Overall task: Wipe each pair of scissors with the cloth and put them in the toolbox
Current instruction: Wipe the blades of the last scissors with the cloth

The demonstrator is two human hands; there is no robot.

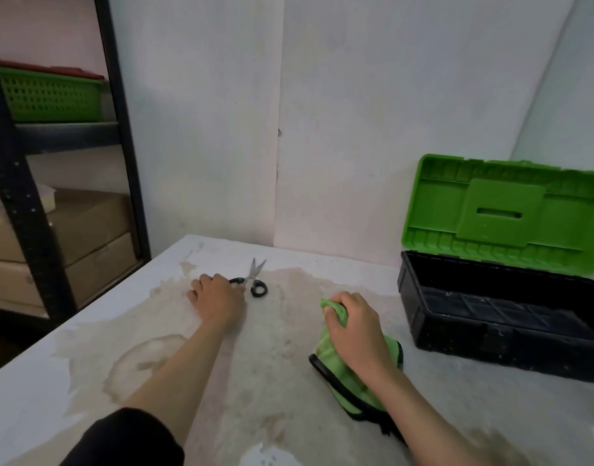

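Scissors [253,279]: one pair, lying flat on the stained table [87,364] at mid-left. Blades slightly apart and pointing away toward the wall, black handle loops toward the person.

Far left, off-task: dark shelf rack [33,230] with a green basket [50,95] above and cardboard boxes [94,223] below.

Left hand [216,297] is palm down on the table, fingers curled onto the near handle loop and covering most of it. The far loop is free. Looks like the start of a pickup. Scissors not lifted; they rest on the table.

Right hand [354,326] is nearer the person, fingers bunched tight round the top of the green cloth [335,368]. The rest of the cloth, with its black edging, trails on the table under the wrist. Probably held ready so the wipe can start once the scissors come over.

Toolbox [490,344] sits at right against the wall, well apart from the scissors. Its green lid [503,210] stands up and back, so the black body is open for dropping in. No scissors show in the visible part of the inside.

Judgement: wipe not yet begun, nothing stowed. Only this pair is in view.
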